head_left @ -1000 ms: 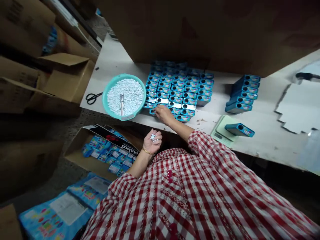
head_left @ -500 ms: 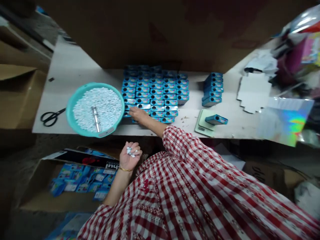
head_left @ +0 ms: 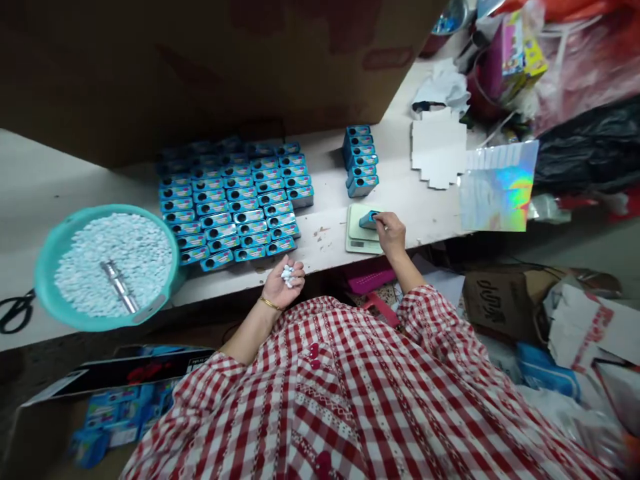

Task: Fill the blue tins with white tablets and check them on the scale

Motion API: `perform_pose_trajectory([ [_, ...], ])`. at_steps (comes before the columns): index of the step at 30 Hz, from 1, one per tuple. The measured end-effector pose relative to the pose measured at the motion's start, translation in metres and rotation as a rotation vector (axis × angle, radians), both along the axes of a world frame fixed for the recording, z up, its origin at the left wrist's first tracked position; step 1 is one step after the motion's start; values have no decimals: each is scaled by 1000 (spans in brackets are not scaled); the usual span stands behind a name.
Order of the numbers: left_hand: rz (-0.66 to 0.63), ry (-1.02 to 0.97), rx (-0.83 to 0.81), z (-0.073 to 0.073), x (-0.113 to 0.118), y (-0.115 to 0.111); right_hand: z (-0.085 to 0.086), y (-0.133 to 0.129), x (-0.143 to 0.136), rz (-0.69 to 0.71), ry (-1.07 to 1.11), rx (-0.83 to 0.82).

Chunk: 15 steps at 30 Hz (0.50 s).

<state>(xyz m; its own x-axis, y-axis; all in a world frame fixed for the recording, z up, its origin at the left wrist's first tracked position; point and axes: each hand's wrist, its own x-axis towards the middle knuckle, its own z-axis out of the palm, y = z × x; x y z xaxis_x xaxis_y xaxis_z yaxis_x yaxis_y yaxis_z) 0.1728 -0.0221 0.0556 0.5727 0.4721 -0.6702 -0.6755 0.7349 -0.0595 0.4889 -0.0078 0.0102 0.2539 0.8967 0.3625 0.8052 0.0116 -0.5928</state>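
My left hand [head_left: 284, 283] is palm up near the table's front edge, its fingers curled round several small white pieces [head_left: 288, 275]. To the right, my right hand [head_left: 391, 233] has its fingertips pinched at the right end of a small blue box [head_left: 369, 220]. That box rests on a pale green scale [head_left: 356, 239]; my fingers hide its end, and whether a small piece is between them does not show. Left of my left hand, rows of similar blue boxes [head_left: 240, 217] stand packed together. A turquoise basin [head_left: 173, 270] holds many white pieces and a clear tube-like scoop [head_left: 119, 285].
A short row of blue boxes [head_left: 362, 160] stands behind the scale. A large cardboard box [head_left: 210, 73] borders the table's back. White card [head_left: 438, 150] and a shiny holographic sheet [head_left: 493, 190] lie at right. Black scissors [head_left: 17, 310] sit left of the basin.
My right hand has left the packed blue boxes and moved right to the box on the scale. My left hand still holds the white pieces, now closer to the table edge. The view has swung right.
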Motion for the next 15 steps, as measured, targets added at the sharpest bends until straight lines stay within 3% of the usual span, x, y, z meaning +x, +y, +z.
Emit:
perform_pose_trajectory([
  [3,-62,24,-4,-1,30,2,4,-8,0,9,26,16],
  [5,-99,69,-2,-5,48,2,16,-23,-16,88,50,6],
  [7,-131,152,-21,-11,64,1,29,-41,-43,297,34,-56],
  [10,-180,246,-88,-23,83,-3,42,-63,-86,625,-120,-275],
  [12,-215,266,-125,-30,91,-6,41,-69,-104,666,-225,-427],
  [15,-249,278,-127,-39,97,-12,34,-69,-108,679,-310,-540],
])
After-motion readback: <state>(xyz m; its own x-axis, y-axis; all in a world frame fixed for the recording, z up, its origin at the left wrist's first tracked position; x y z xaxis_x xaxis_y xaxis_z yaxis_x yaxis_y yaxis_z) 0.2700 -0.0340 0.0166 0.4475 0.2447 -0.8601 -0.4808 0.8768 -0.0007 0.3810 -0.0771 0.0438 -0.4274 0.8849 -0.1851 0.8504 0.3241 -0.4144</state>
